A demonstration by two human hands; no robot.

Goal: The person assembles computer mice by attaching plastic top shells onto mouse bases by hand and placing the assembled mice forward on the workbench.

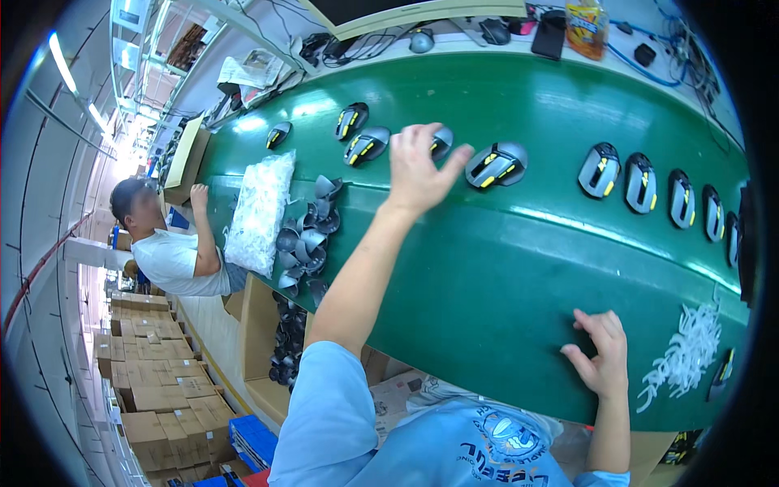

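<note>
Nearest, the right hand (602, 357) is held above the green bench (487, 325), its fingers loosely curled and parted from the thumb, with nothing seen in its grasp. Beside it, to the right, a loose heap of white strips (686, 349) is spread. Farther in, to the left, dark curved plastic shells (304, 243) are piled next to a clear bag of white pieces (260, 215). Beyond the heap, a row of grey-and-black computer mice (640, 183) with yellow side accents is set out. The left hand (422, 169) is stretched over one grey mouse (442, 143), thumb spread wide; whether the mouse is gripped cannot be told, as it is partly covered. At the far edge, an orange pouch (586, 31) and a monitor (406, 12) are placed.
</note>
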